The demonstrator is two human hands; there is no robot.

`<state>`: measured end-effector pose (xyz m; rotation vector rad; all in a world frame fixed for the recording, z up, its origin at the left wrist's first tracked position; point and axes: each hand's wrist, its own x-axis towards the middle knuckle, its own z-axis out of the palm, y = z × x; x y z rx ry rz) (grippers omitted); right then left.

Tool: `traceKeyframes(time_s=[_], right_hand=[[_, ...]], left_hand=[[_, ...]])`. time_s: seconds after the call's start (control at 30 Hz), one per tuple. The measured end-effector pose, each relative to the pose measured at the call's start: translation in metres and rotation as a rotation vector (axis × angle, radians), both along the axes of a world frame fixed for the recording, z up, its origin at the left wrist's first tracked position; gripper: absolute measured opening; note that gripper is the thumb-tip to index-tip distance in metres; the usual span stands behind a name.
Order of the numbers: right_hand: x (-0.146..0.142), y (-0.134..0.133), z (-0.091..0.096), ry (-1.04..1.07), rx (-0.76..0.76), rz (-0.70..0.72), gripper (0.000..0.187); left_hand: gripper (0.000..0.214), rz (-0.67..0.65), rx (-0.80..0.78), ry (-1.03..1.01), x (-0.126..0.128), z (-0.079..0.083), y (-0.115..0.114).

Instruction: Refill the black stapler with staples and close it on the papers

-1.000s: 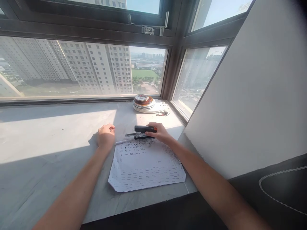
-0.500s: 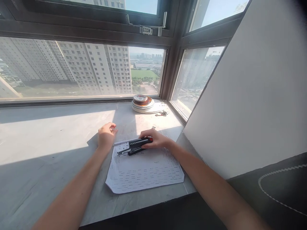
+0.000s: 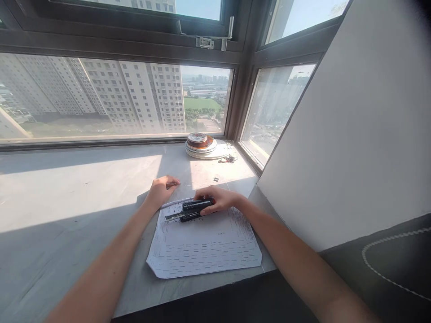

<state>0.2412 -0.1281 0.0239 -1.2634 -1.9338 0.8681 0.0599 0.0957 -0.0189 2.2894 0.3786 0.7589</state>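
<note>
My right hand [image 3: 220, 200] is wrapped around a black stapler [image 3: 197, 205] that lies over the upper part of the paper. The stapler's metal staple tray [image 3: 173, 217] sticks out toward the left. Just beyond the paper's upper left edge, my left hand [image 3: 160, 192] is closed, with thumb and fingers pinched on something thin and dark, too small to name. Beneath the stapler is the white paper [image 3: 205, 264], covered with rows of short dark staple-like marks, its lower left corner cut off at an angle. My right forearm covers part of the paper's right edge.
Small grey strips [image 3: 216, 179] lie on the marble-look sill [image 3: 67, 242] beyond my right hand. Stacked plates [image 3: 202, 151] stand in the window corner, beside a dark tangled cord [image 3: 228, 159]. A white wall [image 3: 353, 134] rises on the right. The sill's front edge runs below the paper.
My left hand has shifted right and its pinched fingers now point right. The stapler has moved slightly toward me in my right hand. The paper's lower edge sits a little nearer.
</note>
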Motion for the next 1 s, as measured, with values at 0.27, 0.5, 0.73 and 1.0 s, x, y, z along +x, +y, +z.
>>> traceKeyframes(time_s=[0.27, 0.5, 0.73, 1.0], right_hand=[[0.023, 0.007, -0.012, -0.049, 0.226, -0.809, 0.031], [0.04, 0.006, -0.029, -0.254, 0.042, -0.964, 0.008], [0.028, 0.01, -0.02, -0.104, 0.19, -0.84, 0.019], [-0.019, 0.013, -0.012, 0.332, 0.17, -0.557, 0.021]], left_hand=[[0.026, -0.112, 0.036, 0.084, 0.001, 0.004, -0.004], [0.024, -0.048, 0.013, -0.081, -0.002, 0.022, -0.022], [0.024, -0.18, -0.022, -0.05, -0.005, 0.035, -0.039], [0.032, -0.215, -0.049, -0.085, -0.002, 0.031, -0.041]])
